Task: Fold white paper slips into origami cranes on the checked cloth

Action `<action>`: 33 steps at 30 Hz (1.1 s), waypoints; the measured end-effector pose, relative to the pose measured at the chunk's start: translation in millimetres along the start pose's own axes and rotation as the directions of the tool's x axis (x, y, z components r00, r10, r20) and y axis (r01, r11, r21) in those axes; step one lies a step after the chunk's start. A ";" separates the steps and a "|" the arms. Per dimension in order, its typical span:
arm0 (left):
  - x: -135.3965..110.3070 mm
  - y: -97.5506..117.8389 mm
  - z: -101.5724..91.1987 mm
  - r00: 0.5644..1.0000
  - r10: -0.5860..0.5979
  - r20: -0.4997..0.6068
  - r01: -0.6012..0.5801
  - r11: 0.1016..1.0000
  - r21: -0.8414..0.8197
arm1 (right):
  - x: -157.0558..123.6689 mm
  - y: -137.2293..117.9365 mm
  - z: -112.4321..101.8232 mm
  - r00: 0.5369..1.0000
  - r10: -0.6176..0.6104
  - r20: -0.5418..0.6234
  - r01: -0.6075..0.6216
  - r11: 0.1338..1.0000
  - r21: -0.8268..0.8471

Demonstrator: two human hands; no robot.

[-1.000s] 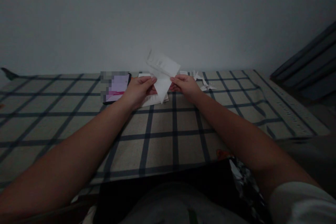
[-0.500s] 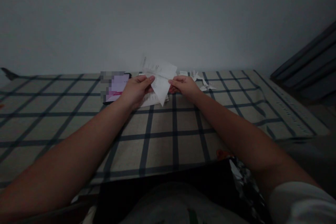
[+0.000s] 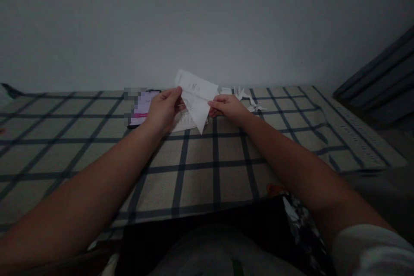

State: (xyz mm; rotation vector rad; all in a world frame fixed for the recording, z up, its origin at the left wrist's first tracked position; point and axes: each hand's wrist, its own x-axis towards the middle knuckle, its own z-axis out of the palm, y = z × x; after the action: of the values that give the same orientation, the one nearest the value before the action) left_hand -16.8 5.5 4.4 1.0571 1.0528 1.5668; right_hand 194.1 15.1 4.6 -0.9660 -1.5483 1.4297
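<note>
A folded sheet of white paper (image 3: 198, 95) with writing on it is raised over the table, one pointed corner hanging down toward me. My left hand (image 3: 164, 110) pinches its left edge between thumb and fingers. On the opposite edge, my right hand (image 3: 228, 107) grips the sheet with thumb on top. Beneath it, partly hidden by the left hand and the sheet, lie more papers with writing (image 3: 184, 123). Just left of my left hand, a phone (image 3: 142, 105) with a lit, partly blurred screen rests on the cloth.
Folded paper pieces like origami cranes (image 3: 257, 105) lie right of my right hand, against the wall. A checked tablecloth (image 3: 200, 181) covers the table. A dark curtain (image 3: 381, 77) hangs at the right. Something orange (image 3: 276, 189) is at the front edge.
My left hand has shifted slightly left and up along the paper's edge, and its thumb has moved up. The paper has tilted a little; my right hand is nearly still.
</note>
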 end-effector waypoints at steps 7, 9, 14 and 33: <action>4.2 -2.1 -2.3 0.996 0.079 -0.051 -0.078 0.997 0.016 | -1.2 -2.6 2.5 0.999 0.033 0.002 -0.033 0.999 -0.008; 3.0 -0.7 -2.2 0.994 0.091 -0.055 -0.089 0.995 0.038 | -0.6 -2.3 2.4 0.999 0.035 0.005 -0.035 0.999 -0.006; -3.4 2.4 -1.3 0.995 0.066 0.074 -0.075 0.990 0.116 | 0.5 0.5 -1.2 1.000 0.003 -0.025 -0.002 0.999 0.037; -21.3 14.3 6.4 0.964 -0.087 0.250 -0.037 0.891 0.453 | 3.0 5.4 -2.3 0.998 -0.065 -0.024 0.068 0.984 0.163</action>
State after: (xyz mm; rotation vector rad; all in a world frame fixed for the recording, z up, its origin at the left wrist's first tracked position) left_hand -10.0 -17.0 16.6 1.5173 1.2701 1.1343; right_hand 195.2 19.1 -0.5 -0.8194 -1.4119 1.4714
